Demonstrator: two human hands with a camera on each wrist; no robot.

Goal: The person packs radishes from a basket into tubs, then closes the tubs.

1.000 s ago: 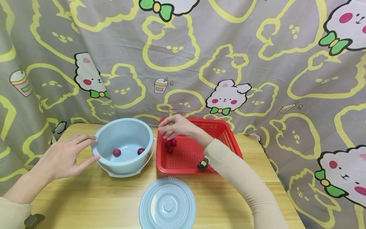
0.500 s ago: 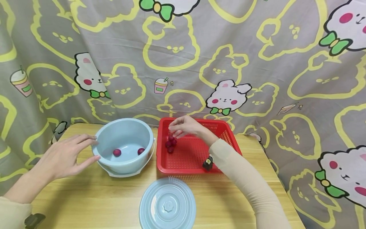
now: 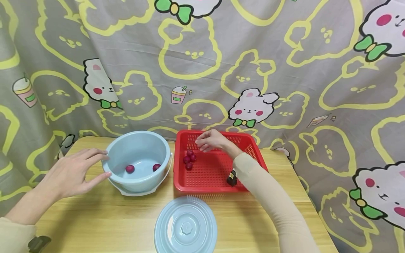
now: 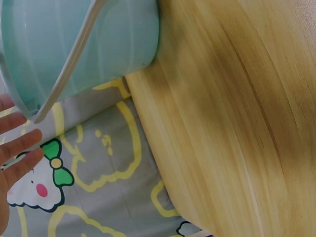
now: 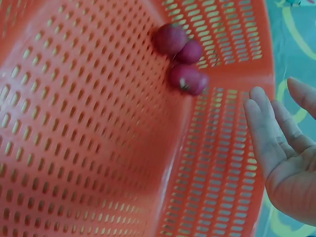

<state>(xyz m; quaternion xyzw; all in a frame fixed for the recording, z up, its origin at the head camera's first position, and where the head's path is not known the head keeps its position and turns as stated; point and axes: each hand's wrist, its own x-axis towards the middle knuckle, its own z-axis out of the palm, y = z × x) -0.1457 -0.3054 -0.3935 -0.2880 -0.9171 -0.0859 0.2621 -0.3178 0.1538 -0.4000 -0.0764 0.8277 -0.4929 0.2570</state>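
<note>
My left hand is at the left rim of a light blue bucket, fingers extended, fingertips at the edge. In the left wrist view those fingers are beside the rim and white handle. Two small dark-red, plum-like fruits lie apart on the bucket's floor. Over the back of a red slotted basket hovers my right hand, fingers loosely bent, holding nothing. Several of the same fruits cluster at the basket's left side; the right wrist view shows them apart from my fingers.
A round light blue lid lies on the wooden table in front of the bucket and basket. Behind the table hangs a grey patterned curtain. The bucket and basket stand side by side with a narrow gap.
My right hand has moved rightward from above the basket's left edge, uncovering more of the fruit cluster. The left hand, bucket and lid have stayed put.
</note>
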